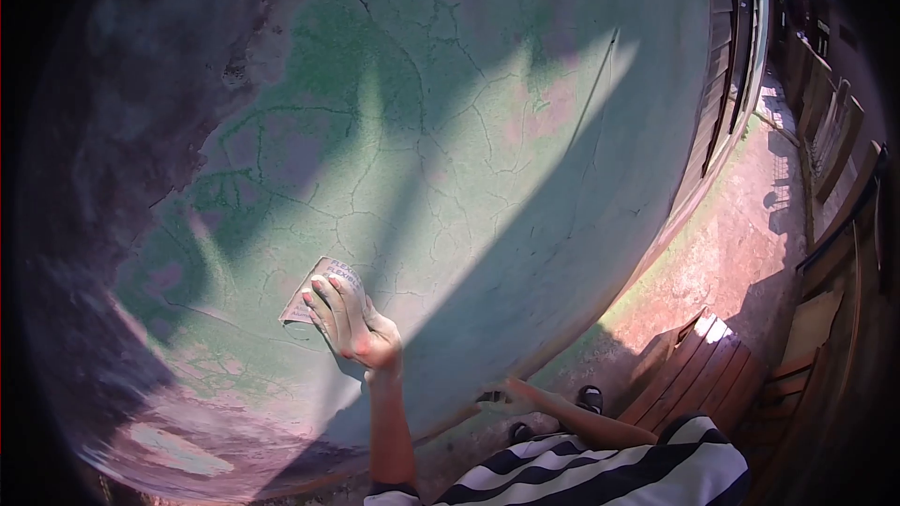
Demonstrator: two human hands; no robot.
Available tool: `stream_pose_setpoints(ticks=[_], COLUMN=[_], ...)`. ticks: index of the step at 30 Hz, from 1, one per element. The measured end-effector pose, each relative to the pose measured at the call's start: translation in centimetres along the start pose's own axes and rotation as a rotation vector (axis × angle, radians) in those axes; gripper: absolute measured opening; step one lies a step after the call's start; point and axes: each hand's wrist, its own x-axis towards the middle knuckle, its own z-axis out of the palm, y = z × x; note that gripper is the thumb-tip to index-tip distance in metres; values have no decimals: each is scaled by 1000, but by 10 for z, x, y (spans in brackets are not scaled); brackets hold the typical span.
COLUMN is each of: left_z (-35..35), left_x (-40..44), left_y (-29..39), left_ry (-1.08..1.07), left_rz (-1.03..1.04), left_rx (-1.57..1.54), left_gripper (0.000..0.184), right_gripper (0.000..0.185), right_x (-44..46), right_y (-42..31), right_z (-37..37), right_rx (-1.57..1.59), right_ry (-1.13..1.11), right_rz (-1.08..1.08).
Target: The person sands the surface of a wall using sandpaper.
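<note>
My left hand (352, 323) presses a sheet of sandpaper (298, 307) against the cracked green wall (450, 178). Its fingers lie over the sheet, and lettering reading "FLEXI" shows above the knuckles. Lower down, near the foot of the wall, my right hand (511, 397) is held in front of my body with its fingers curled. A small dark thing (489, 396) shows at those fingers, too small to name.
Slatted wooden shutters (722, 56) line the wall's far end. A brown wooden bench (689, 370) stands to my right on the concrete path (722, 215). Wooden boards (839, 150) border the path's other side. My sandals (591, 399) show below.
</note>
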Motion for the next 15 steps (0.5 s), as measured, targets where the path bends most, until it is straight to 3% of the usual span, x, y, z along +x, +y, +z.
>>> stream_pose_setpoints(ticks=[3, 6, 11, 15], left_z=[16, 19, 13, 23], left_x=[-23, 38, 139, 129], left_y=[13, 23, 33, 60], left_ry=[-106, 78, 207, 213], left_rz=[-13, 58, 74, 6], left_rx=[78, -4, 38, 52], left_gripper=[40, 39, 37, 35], right_gripper=[30, 29, 30, 30], right_x=[-16, -27, -29, -29], right_y=[18, 34, 1, 15], right_z=[-9, -29, -85, -112], right_rx=[-17, -41, 6, -49], right_ry=[8, 59, 11, 49], right_rz=[-22, -119, 54, -9])
